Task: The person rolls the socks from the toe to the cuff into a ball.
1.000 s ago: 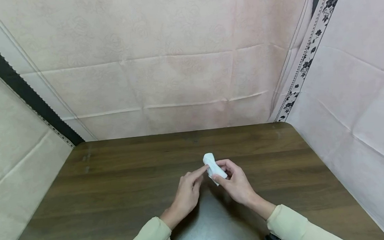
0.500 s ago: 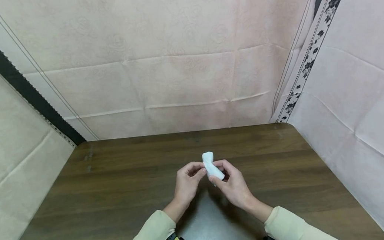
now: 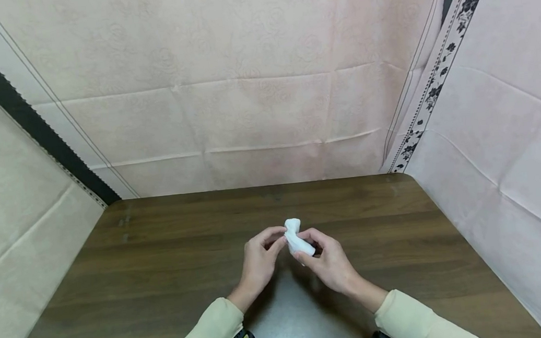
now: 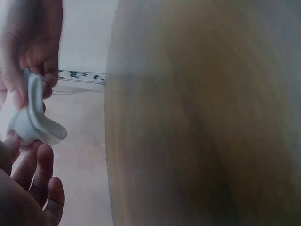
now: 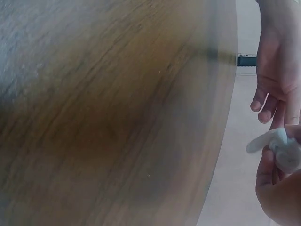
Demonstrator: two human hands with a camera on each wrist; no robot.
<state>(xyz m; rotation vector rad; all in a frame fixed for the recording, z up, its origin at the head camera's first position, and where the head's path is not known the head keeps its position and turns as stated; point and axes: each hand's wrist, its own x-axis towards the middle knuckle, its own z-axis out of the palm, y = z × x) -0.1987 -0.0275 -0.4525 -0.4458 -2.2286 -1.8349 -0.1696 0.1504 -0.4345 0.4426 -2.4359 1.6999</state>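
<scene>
Your left hand (image 3: 258, 256) pinches the left edge of a folded white cloth (image 3: 300, 245), while your right hand (image 3: 329, 256) grips its near right side. The cloth slants between them, raised above the wood-grain table (image 3: 186, 248). Pale green sleeves (image 3: 211, 330) cover your forearms. Beyond the table hangs a cream drape (image 3: 248, 113); a floral-bordered drape (image 3: 500, 147) hangs at right.

Pale glare on tabletop (image 3: 287, 314), dim hazy wrist views
</scene>
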